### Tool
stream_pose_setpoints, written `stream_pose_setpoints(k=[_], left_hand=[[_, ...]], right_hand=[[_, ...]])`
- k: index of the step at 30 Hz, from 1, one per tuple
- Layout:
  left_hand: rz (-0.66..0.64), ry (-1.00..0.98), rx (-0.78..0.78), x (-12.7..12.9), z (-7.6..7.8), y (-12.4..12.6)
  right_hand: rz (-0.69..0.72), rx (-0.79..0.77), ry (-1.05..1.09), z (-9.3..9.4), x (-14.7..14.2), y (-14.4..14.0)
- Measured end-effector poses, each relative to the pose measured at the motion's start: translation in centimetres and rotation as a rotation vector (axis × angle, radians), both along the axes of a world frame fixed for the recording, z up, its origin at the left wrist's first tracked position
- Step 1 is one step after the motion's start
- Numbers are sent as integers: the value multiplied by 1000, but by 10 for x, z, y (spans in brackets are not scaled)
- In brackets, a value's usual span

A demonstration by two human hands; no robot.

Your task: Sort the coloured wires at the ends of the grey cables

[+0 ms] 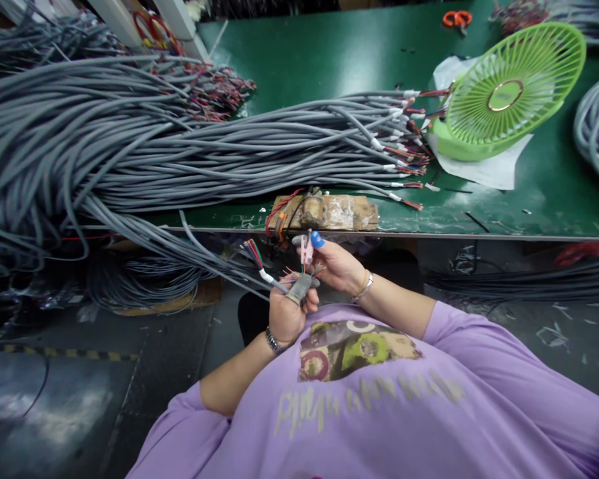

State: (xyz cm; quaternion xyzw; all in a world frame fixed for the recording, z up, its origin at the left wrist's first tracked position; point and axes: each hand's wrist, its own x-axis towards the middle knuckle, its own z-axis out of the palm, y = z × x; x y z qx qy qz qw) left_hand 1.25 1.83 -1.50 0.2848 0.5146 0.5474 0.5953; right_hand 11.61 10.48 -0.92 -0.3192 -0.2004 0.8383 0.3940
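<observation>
— Where is the cable [219, 263]?

— Below the bench [299, 60] edge, in front of the chest. The left hand [285, 314] is closed around its stripped end, thumb taped grey.

— Which way does it run?

— Its long axis slants from upper left, out of the grey pile [130, 146], down to the right into that fist. The coloured wires [302, 271] fan up and right out of it.

— And the right hand [335, 265]?

— Fingers pinched on a small pink tool [307, 249] (blue cap on one fingertip), right at the wire tips. A green fan [509, 93] lies on the bench, well apart.
</observation>
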Motion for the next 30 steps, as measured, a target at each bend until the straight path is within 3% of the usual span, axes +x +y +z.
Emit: stream_pose_setpoints(k=[14,21,30], left_hand=[[37,-56,54,-4,3,-11],[98,-32,71,-2,4,-5],[76,-12,57,-2,-1,0]], right_hand=[[75,-84,53,5,5,-5],[39,33,40,-1,7,-4],[-5,-25,45,1,2,-3]])
